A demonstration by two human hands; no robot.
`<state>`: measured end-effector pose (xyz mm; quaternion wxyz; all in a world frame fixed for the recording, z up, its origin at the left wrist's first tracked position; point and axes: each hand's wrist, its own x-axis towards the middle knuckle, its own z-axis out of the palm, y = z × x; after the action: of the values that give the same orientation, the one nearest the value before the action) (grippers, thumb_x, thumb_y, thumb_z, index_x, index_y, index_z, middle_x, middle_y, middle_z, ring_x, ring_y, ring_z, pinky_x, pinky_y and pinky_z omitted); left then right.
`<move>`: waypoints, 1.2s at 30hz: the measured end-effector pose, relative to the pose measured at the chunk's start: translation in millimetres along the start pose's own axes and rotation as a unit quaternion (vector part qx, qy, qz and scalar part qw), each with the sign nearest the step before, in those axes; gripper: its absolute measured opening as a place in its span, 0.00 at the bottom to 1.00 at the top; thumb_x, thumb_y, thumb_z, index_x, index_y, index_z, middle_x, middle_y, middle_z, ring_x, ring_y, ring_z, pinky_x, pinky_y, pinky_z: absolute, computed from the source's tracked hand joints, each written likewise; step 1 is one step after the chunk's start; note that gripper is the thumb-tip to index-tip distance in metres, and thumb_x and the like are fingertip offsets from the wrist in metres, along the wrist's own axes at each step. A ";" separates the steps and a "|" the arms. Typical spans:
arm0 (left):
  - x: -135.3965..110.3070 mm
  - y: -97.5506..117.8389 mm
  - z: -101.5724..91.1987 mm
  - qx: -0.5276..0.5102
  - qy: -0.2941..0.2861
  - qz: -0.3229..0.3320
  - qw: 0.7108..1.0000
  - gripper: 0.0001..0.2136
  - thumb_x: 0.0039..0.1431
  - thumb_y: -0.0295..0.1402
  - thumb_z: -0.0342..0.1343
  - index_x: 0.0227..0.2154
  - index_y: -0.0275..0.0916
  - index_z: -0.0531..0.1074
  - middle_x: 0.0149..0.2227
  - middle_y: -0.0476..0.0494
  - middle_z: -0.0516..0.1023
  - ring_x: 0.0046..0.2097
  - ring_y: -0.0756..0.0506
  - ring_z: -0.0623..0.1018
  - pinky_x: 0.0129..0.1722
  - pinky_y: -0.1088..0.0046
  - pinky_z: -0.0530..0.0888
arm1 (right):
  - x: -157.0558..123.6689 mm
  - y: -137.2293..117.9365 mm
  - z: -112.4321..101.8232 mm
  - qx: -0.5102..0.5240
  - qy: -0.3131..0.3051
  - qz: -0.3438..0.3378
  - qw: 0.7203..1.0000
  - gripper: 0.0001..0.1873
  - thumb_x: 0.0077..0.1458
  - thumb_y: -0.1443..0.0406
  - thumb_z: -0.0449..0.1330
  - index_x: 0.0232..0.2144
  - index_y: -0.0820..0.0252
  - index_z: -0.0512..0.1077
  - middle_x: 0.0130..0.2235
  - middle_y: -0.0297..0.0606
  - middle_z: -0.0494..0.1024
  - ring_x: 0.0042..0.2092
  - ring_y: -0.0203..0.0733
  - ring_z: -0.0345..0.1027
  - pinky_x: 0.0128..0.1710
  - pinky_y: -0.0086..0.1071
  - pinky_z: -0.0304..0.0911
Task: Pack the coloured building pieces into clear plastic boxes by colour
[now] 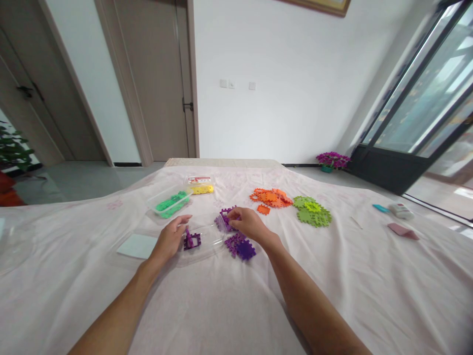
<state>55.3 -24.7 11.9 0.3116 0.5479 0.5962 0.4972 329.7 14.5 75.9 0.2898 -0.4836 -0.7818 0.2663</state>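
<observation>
A clear plastic container [210,242] sits in front of me with a few purple toothed building pieces [192,241] inside it. My left hand [170,238] is at its left side, thumb and fingers closed around the rim. Over the container's right edge, my right hand [247,223] pinches at purple interlocking pieces [224,217]; its fingertips partly hide them. Just outside that edge, more purple pieces lie on the cloth, among them a dark violet toothed square [246,250].
Behind stand a container of green pieces [172,203] and one of yellow pieces [202,189]. Orange pieces [271,197] and light green pieces [314,212] lie in piles to the right. A clear lid with a white sheet [137,246] is at left. A pink cloth-covered table [229,305] bears everything.
</observation>
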 end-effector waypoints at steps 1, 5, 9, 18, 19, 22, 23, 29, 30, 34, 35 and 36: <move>0.2 -0.1 0.0 0.009 -0.002 0.005 1.000 0.19 0.55 0.38 0.53 0.49 0.40 0.76 0.50 0.39 0.79 0.52 0.40 0.77 0.57 0.61 0.68 | -1.6 1.3 -7.5 -0.049 -0.028 0.003 0.998 0.11 0.46 0.69 0.63 0.35 0.57 0.78 0.34 0.33 0.80 0.35 0.38 0.71 0.34 0.27 0.61; 1.2 -2.4 -0.6 0.037 -0.008 0.018 0.999 0.20 0.57 0.39 0.51 0.51 0.40 0.74 0.49 0.39 0.79 0.50 0.39 0.78 0.55 0.59 0.69 | -8.6 3.7 -18.9 -0.179 -0.137 -0.019 0.974 0.17 0.43 0.64 0.69 0.39 0.54 0.80 0.37 0.33 0.80 0.38 0.40 0.71 0.34 0.28 0.58; 0.2 -2.6 -2.5 0.031 -0.015 0.022 0.999 0.20 0.59 0.45 0.51 0.50 0.41 0.75 0.52 0.40 0.78 0.52 0.39 0.77 0.56 0.59 0.69 | -12.6 4.1 -8.3 -0.230 -0.202 -0.058 0.950 0.23 0.39 0.59 0.72 0.41 0.53 0.79 0.42 0.36 0.79 0.42 0.44 0.70 0.33 0.28 0.56; 6.3 -10.8 -3.3 0.016 -0.038 0.016 0.999 0.23 0.49 0.32 0.54 0.51 0.39 0.73 0.48 0.38 0.78 0.48 0.40 0.79 0.52 0.59 0.72 | -9.3 1.3 -7.6 -0.189 -0.166 -0.020 0.968 0.11 0.43 0.64 0.69 0.34 0.57 0.79 0.33 0.32 0.80 0.33 0.37 0.70 0.29 0.26 0.53; 7.2 -12.1 -2.9 0.009 -0.039 0.011 0.999 0.24 0.47 0.30 0.53 0.50 0.39 0.73 0.48 0.38 0.78 0.47 0.40 0.80 0.51 0.60 0.73 | -8.8 0.9 -9.3 -0.172 -0.156 -0.019 0.972 0.09 0.45 0.65 0.68 0.33 0.57 0.79 0.32 0.31 0.80 0.33 0.36 0.70 0.29 0.26 0.54; 8.3 -14.3 -2.0 0.005 -0.035 0.005 0.999 0.25 0.45 0.28 0.52 0.50 0.39 0.73 0.46 0.38 0.78 0.46 0.41 0.80 0.50 0.61 0.74 | -7.9 -0.7 -16.1 -0.133 -0.105 -0.013 0.985 0.05 0.48 0.67 0.64 0.31 0.56 0.79 0.30 0.30 0.80 0.32 0.35 0.71 0.31 0.26 0.56; 8.2 -14.4 -1.9 0.012 -0.035 0.006 0.999 0.24 0.46 0.28 0.52 0.50 0.40 0.73 0.46 0.39 0.78 0.46 0.41 0.80 0.50 0.61 0.73 | -7.6 -1.1 -18.8 -0.125 -0.081 -0.010 0.989 0.05 0.49 0.68 0.63 0.30 0.57 0.79 0.30 0.31 0.80 0.32 0.36 0.71 0.31 0.26 0.57; 6.9 -11.6 -1.7 0.044 -0.032 0.011 0.998 0.22 0.50 0.33 0.53 0.50 0.40 0.73 0.45 0.39 0.79 0.45 0.41 0.80 0.50 0.62 0.73 | -2.7 -1.0 -25.4 -0.039 0.101 0.001 0.994 0.08 0.52 0.65 0.60 0.33 0.58 0.79 0.33 0.35 0.81 0.35 0.38 0.72 0.36 0.29 0.61; 6.6 -11.1 -1.7 0.045 -0.032 0.010 0.998 0.22 0.50 0.33 0.53 0.50 0.40 0.73 0.46 0.39 0.79 0.45 0.41 0.80 0.50 0.62 0.74 | -1.9 -1.5 -23.6 -0.019 0.120 0.003 0.993 0.08 0.52 0.65 0.60 0.33 0.58 0.79 0.33 0.35 0.81 0.35 0.39 0.72 0.36 0.29 0.62; 6.1 -10.5 -1.5 0.038 -0.030 0.005 0.999 0.22 0.50 0.33 0.54 0.50 0.40 0.74 0.46 0.39 0.79 0.45 0.41 0.80 0.49 0.62 0.74 | -1.0 -7.4 -9.0 0.052 0.154 -0.005 0.987 0.10 0.54 0.62 0.59 0.35 0.58 0.78 0.35 0.37 0.81 0.37 0.40 0.72 0.37 0.30 0.65; 6.1 -10.5 -1.4 0.037 -0.029 0.003 0.999 0.22 0.49 0.33 0.54 0.50 0.40 0.74 0.46 0.39 0.79 0.45 0.41 0.80 0.49 0.62 0.74 | -1.6 -9.9 -4.1 0.072 0.154 -0.008 0.985 0.11 0.54 0.61 0.59 0.37 0.58 0.78 0.36 0.37 0.81 0.37 0.40 0.72 0.37 0.31 0.65; 6.1 -10.5 -1.4 0.037 -0.028 0.001 0.999 0.22 0.49 0.32 0.54 0.50 0.40 0.74 0.46 0.39 0.79 0.45 0.41 0.80 0.49 0.63 0.74 | -2.7 -12.7 1.2 0.091 0.149 -0.011 0.984 0.11 0.55 0.61 0.59 0.37 0.58 0.78 0.36 0.36 0.81 0.36 0.39 0.72 0.37 0.31 0.66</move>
<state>49.2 -18.1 3.6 0.3069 0.5738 0.6046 0.4593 322.3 7.0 83.4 0.4492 -0.4807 -0.7074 0.2582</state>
